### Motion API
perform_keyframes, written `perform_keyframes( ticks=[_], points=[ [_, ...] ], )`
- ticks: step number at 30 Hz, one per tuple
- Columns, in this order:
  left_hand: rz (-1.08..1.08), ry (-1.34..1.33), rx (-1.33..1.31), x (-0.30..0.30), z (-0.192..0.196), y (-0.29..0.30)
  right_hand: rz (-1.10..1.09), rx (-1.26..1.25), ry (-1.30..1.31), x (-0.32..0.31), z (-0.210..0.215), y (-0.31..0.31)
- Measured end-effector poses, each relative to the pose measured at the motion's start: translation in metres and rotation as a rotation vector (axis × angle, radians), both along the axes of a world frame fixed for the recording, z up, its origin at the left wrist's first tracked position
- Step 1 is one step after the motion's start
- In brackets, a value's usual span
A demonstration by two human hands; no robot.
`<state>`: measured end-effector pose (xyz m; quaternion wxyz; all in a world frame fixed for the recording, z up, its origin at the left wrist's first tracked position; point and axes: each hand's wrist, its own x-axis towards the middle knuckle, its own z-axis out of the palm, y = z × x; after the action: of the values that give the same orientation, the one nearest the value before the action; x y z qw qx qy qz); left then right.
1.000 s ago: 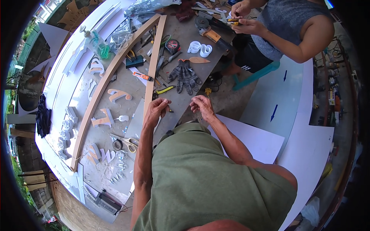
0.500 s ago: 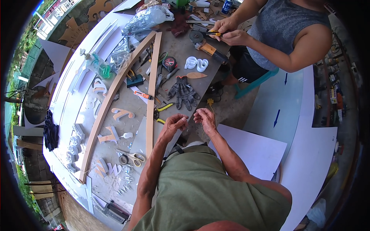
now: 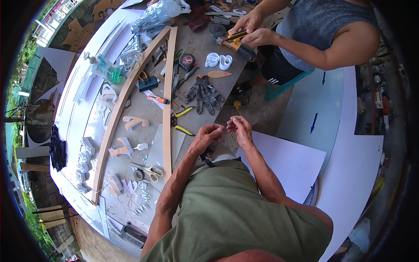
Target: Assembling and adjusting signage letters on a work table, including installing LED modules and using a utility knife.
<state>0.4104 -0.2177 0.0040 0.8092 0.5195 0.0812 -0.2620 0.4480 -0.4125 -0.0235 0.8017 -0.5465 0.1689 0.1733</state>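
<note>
My left hand (image 3: 210,134) and my right hand (image 3: 240,129) are raised close together in front of my body, past the table's near edge. Thumb and fingers are pinched on both. If a small thing is between the fingertips, it is too small to make out. Left of my left hand, yellow-handled pliers (image 3: 185,112) lie on the table against a long wooden strip (image 3: 168,144). Beyond my hands rests a grey knitted glove (image 3: 204,95). A thin yellow cord (image 3: 230,139) shows below my right hand.
Across the table a person holds a yellow-and-black cutter (image 3: 237,36), near an angle grinder (image 3: 238,49). Scissors (image 3: 152,173), cut-out letters (image 3: 121,147), a tape measure (image 3: 187,62) and a spray bottle (image 3: 104,70) lie or stand leftward. White sheets (image 3: 286,163) lie at the right.
The view has shifted slightly, so the table things sit a little higher and further left. My hands stay pinched and close together. The other person's hands have shifted on the cutter.
</note>
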Motion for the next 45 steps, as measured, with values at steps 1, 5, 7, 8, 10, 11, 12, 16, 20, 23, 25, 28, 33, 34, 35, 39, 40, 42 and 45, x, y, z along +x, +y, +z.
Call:
perform_keyframes(
  ticks=[1, 5, 7, 8, 10, 11, 12, 16, 20, 23, 25, 28, 33, 34, 35, 39, 40, 42, 45],
  points=[
    [0.003, 0.002, 0.001, 0.001, 0.002, -0.002, 0.003, -0.004, 0.005, 0.000, 0.005, -0.001],
    [0.110, -0.044, -0.077, 0.013, 0.009, -0.012, -0.033, 0.012, -0.050, 0.013, 0.025, -0.006],
    [0.093, -0.033, -0.091, 0.025, 0.019, -0.013, -0.095, 0.038, -0.127, 0.021, 0.035, -0.010],
    [0.149, -0.104, -0.123, 0.031, 0.025, -0.016, -0.102, 0.036, -0.149, 0.025, 0.042, -0.011],
    [0.208, -0.172, -0.154, 0.043, 0.039, -0.022, -0.129, 0.036, -0.183, 0.032, 0.058, -0.012],
    [0.234, -0.218, -0.165, 0.049, 0.046, -0.025, -0.161, 0.038, -0.219, 0.033, 0.065, -0.012],
    [0.260, -0.265, -0.176, 0.054, 0.052, -0.028, -0.156, 0.016, -0.263, 0.033, 0.071, -0.012],
    [0.320, -0.311, -0.253, 0.069, 0.057, -0.040, -0.159, 0.012, -0.313, 0.031, 0.096, -0.008],
    [0.372, -0.241, -0.308, 0.070, 0.055, -0.047, -0.138, 0.031, -0.312, 0.027, 0.100, -0.009],
    [0.377, -0.225, -0.315, 0.066, 0.051, -0.047, -0.123, 0.041, -0.302, 0.024, 0.101, -0.006],
    [0.381, -0.217, -0.314, 0.065, 0.050, -0.046, -0.118, 0.033, -0.299, 0.023, 0.102, -0.003],
    [0.393, -0.233, -0.329, 0.069, 0.052, -0.044, -0.122, 0.034, -0.297, 0.025, 0.103, 0.002],
    [0.487, -0.171, -0.493, 0.074, 0.049, -0.057, -0.129, 0.036, -0.358, 0.028, 0.117, 0.009],
    [0.490, -0.169, -0.495, 0.074, 0.051, -0.061, -0.126, 0.034, -0.356, 0.028, 0.122, 0.010],
    [0.506, -0.162, -0.533, 0.073, 0.053, -0.064, -0.123, 0.045, -0.377, 0.027, 0.127, 0.012],
    [0.535, -0.146, -0.607, 0.073, 0.058, -0.067, -0.120, 0.048, -0.395, 0.021, 0.129, 0.013],
    [0.537, -0.142, -0.609, 0.072, 0.058, -0.066, -0.118, 0.044, -0.391, 0.019, 0.127, 0.013],
    [0.548, -0.092, -0.662, 0.071, 0.057, -0.062, -0.114, 0.044, -0.348, 0.015, 0.120, 0.013],
    [0.547, -0.070, -0.685, 0.065, 0.045, -0.057, -0.099, 0.052, -0.332, 0.010, 0.108, 0.009]
  ],
)
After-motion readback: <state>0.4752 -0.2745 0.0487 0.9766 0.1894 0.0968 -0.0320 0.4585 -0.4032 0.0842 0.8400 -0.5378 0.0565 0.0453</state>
